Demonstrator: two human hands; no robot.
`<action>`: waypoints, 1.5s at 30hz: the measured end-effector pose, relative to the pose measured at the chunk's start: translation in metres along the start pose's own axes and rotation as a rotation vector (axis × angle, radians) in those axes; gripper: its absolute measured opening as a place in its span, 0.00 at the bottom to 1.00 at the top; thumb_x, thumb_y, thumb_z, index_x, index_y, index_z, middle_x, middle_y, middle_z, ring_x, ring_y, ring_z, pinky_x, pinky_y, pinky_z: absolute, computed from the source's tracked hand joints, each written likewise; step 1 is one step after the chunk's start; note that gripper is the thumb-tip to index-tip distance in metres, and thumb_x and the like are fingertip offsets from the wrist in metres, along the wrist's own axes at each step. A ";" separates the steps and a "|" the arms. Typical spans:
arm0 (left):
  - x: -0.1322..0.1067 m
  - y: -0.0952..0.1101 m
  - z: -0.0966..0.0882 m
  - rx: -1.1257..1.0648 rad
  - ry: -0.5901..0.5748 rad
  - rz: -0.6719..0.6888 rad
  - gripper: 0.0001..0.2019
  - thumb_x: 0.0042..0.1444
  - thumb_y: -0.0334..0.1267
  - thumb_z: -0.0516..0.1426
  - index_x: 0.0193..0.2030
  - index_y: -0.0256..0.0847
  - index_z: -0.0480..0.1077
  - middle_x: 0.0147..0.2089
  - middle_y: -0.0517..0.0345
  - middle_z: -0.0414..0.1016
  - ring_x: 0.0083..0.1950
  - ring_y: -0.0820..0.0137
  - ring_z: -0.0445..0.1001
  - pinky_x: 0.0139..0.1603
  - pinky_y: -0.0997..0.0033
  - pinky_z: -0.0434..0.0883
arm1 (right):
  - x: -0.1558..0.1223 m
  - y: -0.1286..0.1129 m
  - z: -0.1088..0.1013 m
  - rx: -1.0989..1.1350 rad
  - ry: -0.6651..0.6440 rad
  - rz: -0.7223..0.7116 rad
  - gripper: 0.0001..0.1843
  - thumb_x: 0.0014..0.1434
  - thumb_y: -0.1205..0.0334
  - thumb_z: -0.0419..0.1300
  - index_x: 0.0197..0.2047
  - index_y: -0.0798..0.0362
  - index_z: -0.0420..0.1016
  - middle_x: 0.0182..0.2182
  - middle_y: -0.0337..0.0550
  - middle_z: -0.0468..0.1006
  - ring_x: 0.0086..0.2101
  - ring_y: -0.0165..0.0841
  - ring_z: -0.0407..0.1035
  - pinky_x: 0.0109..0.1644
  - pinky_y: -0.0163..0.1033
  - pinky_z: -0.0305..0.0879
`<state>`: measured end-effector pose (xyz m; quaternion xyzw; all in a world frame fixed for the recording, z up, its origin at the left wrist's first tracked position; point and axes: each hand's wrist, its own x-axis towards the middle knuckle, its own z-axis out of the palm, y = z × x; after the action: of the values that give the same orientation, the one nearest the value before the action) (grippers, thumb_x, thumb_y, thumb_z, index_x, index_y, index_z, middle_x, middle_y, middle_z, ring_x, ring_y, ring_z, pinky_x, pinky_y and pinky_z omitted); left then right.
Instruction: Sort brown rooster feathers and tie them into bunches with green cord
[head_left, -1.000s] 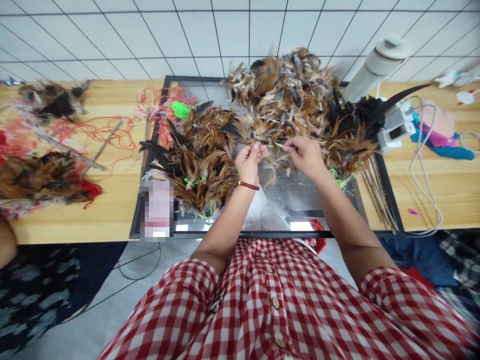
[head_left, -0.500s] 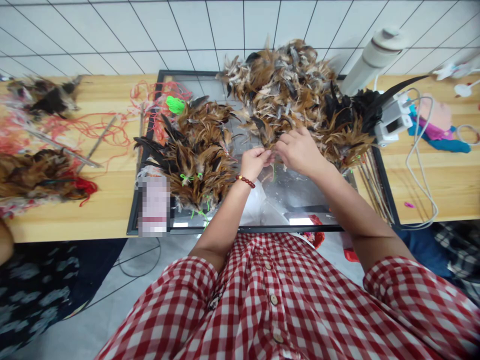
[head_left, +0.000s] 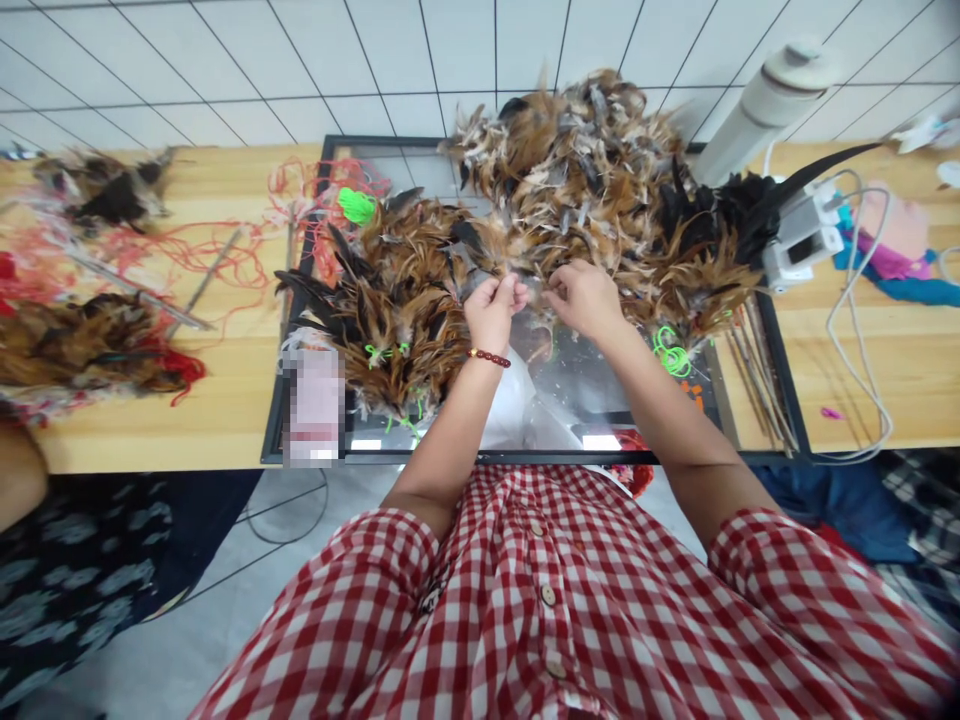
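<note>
- Change: a half-second earlier the hands met at the fingertips; at inspection they stood apart, side by side.
- Change: the green cord loop (head_left: 671, 352), formerly mostly hidden near the right forearm, lay exposed.
- Hands, two: the left hand (head_left: 491, 312) was closed in a pinch on one small feather bunch (head_left: 495, 246), which fanned out beyond its fingertips; the right hand (head_left: 589, 300) was half-curled near the loose feather heap (head_left: 577, 175); whether it gripped anything could not be told.
- Bracelet (head_left: 489, 357): one, left wrist.
- Green cord hank (head_left: 355, 205): one, beside the left feather pile (head_left: 405, 300).
- White bottle (head_left: 765, 112): one, behind the black-rimmed board (head_left: 540, 458).
</note>
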<state>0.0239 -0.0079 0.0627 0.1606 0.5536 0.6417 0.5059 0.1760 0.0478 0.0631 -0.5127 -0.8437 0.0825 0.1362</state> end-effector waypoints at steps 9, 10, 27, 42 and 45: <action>0.000 -0.003 0.000 0.151 -0.018 0.159 0.14 0.63 0.33 0.65 0.25 0.41 0.72 0.31 0.63 0.81 0.41 0.74 0.81 0.50 0.77 0.75 | -0.019 -0.002 -0.041 -0.148 -0.075 -0.202 0.16 0.68 0.65 0.53 0.46 0.52 0.83 0.38 0.52 0.87 0.39 0.46 0.78 0.40 0.45 0.58; -0.001 -0.003 -0.001 0.211 -0.038 0.217 0.16 0.61 0.32 0.66 0.23 0.42 0.70 0.31 0.62 0.80 0.44 0.73 0.81 0.52 0.77 0.74 | -0.020 -0.004 -0.044 -0.199 -0.115 -0.228 0.15 0.68 0.66 0.53 0.46 0.54 0.83 0.38 0.53 0.87 0.39 0.46 0.78 0.40 0.45 0.57; -0.001 -0.009 0.003 0.234 -0.149 0.041 0.16 0.63 0.26 0.62 0.23 0.38 0.72 0.21 0.66 0.74 0.21 0.81 0.69 0.26 0.79 0.64 | -0.017 0.007 -0.004 0.479 0.056 -0.206 0.19 0.63 0.53 0.65 0.53 0.54 0.83 0.50 0.55 0.86 0.49 0.47 0.79 0.56 0.50 0.73; -0.013 0.003 0.003 0.122 -0.221 -0.184 0.11 0.63 0.29 0.64 0.29 0.36 0.74 0.28 0.60 0.81 0.29 0.77 0.80 0.36 0.77 0.75 | -0.008 0.004 -0.032 0.183 -0.027 -0.283 0.12 0.65 0.63 0.56 0.39 0.53 0.82 0.36 0.52 0.85 0.41 0.45 0.76 0.46 0.47 0.61; -0.012 0.002 0.004 0.234 -0.278 -0.175 0.13 0.63 0.26 0.63 0.26 0.35 0.74 0.25 0.61 0.79 0.26 0.78 0.78 0.33 0.79 0.73 | -0.006 -0.005 -0.032 0.094 -0.049 -0.264 0.13 0.66 0.63 0.56 0.41 0.53 0.83 0.38 0.53 0.86 0.44 0.47 0.76 0.47 0.48 0.59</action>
<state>0.0312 -0.0157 0.0705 0.2565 0.5613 0.4982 0.6091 0.1848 0.0399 0.0939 -0.3883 -0.9019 0.1159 0.1492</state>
